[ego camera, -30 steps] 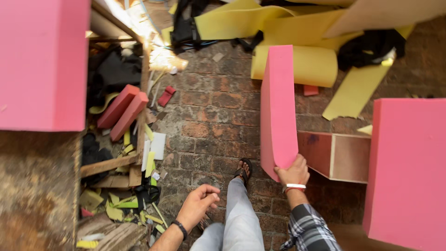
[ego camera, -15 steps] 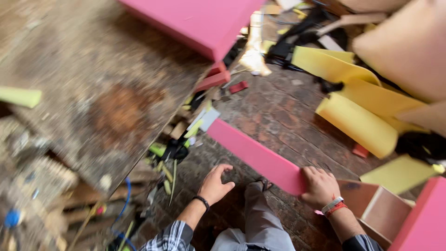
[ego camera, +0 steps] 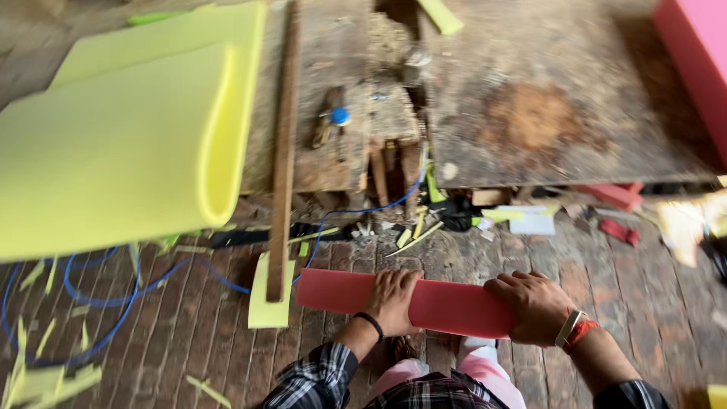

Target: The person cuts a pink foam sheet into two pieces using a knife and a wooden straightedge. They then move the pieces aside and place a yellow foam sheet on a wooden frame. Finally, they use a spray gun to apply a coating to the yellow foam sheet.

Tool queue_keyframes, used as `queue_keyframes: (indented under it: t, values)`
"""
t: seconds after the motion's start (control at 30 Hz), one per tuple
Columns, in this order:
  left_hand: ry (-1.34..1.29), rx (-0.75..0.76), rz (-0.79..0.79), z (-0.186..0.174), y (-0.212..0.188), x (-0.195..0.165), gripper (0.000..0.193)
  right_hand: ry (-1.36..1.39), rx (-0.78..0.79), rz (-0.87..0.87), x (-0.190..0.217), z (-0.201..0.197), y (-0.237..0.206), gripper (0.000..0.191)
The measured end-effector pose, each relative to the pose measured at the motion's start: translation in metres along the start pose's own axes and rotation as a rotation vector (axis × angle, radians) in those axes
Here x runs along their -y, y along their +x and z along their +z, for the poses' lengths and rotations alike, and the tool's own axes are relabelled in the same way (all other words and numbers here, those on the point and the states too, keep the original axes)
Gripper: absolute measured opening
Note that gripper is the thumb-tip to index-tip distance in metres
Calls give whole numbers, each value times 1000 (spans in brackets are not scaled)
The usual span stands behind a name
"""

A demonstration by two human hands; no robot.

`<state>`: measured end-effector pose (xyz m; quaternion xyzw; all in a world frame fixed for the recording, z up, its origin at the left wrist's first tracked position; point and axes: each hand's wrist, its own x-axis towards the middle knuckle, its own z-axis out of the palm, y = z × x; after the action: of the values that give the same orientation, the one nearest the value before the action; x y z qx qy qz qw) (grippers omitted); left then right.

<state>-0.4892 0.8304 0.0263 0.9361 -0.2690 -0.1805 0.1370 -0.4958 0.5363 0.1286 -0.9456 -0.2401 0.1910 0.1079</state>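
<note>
**Hands on pink foam slab above brick floor**

Brick floor (ego camera: 189, 333) spreads under everything, littered with foam scraps. Over it stands a worn wooden workbench (ego camera: 545, 113), its top stained and scarred. A big yellow foam sheet (ego camera: 113, 144), folded over on itself, lies across the bench's left end and hangs past the edge. At the far right a thick pink block (ego camera: 700, 53) rests on the bench top. A long wooden strip (ego camera: 284, 151) leans from the floor up over the bench, just beside the yellow foam, its foot on a small yellow offcut (ego camera: 266, 299). Blue cable (ego camera: 113, 291) loops across the bricks at left.

Low in front of the person, held level across their legs, is the pink foam slab (ego camera: 447, 303). The left hand (ego camera: 394, 299) grips it near the middle, fingers curled over the top. The right hand (ego camera: 534, 303) clasps its right end. A small blue ball (ego camera: 341, 115) sits on the bench.
</note>
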Motion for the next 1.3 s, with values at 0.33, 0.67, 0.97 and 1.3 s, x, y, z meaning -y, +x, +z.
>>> queue_keyframes:
  t: [0.33,0.67,0.97,1.3]
  values:
    - [-341,-29,-487,-19,-142,73,94,-34,26,-651,117,-5,169,64]
    - [395,-378,-414,-304,-260,112,60,1104,119,-384,245,-38,222,76]
    - [-64,-929,-169,-345,-141,77,22,1721,-157,-354,305,-124,386,51]
    - [-659,-594,-246,-188,-75,87,29,1107,-332,295,38,-42,282,35]
